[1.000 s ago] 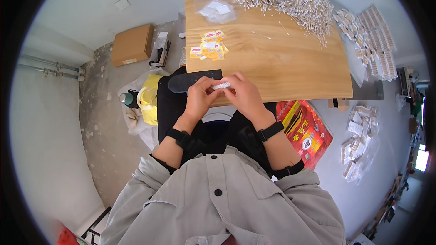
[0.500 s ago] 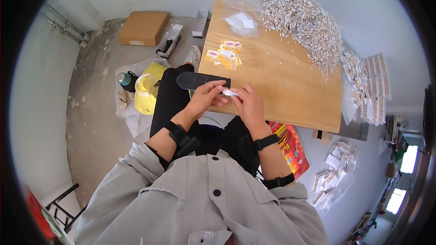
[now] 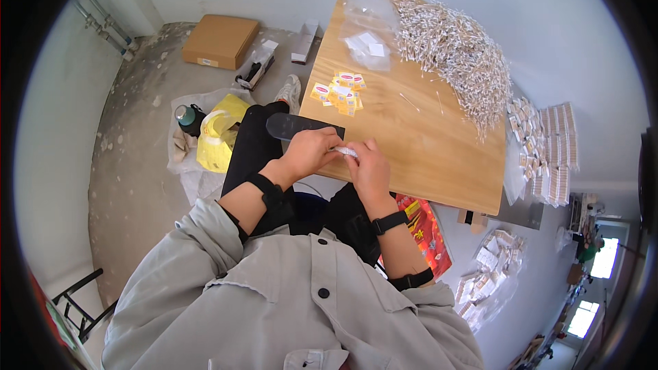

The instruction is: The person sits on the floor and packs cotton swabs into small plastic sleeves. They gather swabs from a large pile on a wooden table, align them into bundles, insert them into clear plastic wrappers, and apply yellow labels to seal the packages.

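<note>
Close to the table's near edge, a small white-ended bundle of cotton swabs [image 3: 347,151] is pinched between my two hands. My left hand [image 3: 308,153] has its fingers closed on one side of it, and my right hand [image 3: 371,173] grips the other. The fingers cover most of the bundle. Just beyond my left hand, a flat dark board [image 3: 293,125] juts past the table's left edge. Yellow-and-white printed cards [image 3: 340,94] lie scattered farther up the wooden table [image 3: 425,144]. A large heap of loose cotton swabs [image 3: 456,51] covers the far right, with a stray swab [image 3: 410,101] before it.
Clear plastic bags [image 3: 370,3] lie at the table's far left corner. Stacked swab packs [image 3: 558,140] stand past the right edge; a bag of packs [image 3: 490,267] sits lower right. On the left floor are a cardboard box [image 3: 221,40], a yellow bag [image 3: 216,142] and a bottle [image 3: 186,116].
My left hand has turned and closed in, its fingers now more curled around the bundle. Both hands are nearer each other. The whole view has shifted slightly.
</note>
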Demonstrator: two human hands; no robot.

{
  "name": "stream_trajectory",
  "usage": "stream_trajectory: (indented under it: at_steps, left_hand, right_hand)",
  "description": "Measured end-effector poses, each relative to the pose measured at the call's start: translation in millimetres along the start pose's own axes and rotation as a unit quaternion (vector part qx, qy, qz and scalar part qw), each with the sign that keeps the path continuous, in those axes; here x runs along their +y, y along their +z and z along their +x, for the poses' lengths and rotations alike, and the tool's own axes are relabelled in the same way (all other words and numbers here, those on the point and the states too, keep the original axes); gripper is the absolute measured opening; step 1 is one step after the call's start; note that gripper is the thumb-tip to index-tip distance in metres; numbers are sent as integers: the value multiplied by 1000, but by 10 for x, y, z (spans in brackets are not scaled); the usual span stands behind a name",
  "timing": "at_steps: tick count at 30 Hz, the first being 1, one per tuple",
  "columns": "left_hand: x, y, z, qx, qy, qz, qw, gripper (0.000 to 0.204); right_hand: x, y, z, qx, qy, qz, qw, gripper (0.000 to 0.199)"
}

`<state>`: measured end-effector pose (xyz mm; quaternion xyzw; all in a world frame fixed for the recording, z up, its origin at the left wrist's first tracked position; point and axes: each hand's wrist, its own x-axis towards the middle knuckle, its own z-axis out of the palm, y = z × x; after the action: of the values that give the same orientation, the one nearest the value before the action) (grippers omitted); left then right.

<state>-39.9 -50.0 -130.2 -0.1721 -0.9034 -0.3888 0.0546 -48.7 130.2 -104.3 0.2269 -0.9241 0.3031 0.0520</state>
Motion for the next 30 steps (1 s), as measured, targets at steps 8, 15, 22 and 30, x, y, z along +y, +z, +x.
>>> stream_trajectory:
  at_steps: [8, 15, 22, 30]
  left_hand:
    - [-82, 41, -18, -1, -27, -12, 1000, 31]
    - [900, -621, -135, 176, -49, -160, 970, 58]
    - [1422, -650, -153, 240, 29, -263, 934, 31]
    - [1445, -634, -198, 273, 76, -147, 948, 24]
  right_hand:
    - [69, -5, 27, -6, 9, 7, 1000, 19]
    - [-114, -360, -228, 43, 225, 696, 680, 26]
    - [-491, -195, -422, -25, 137, 858, 495, 38]
    - [-491, -71, -518, -43, 126, 877, 462, 40]
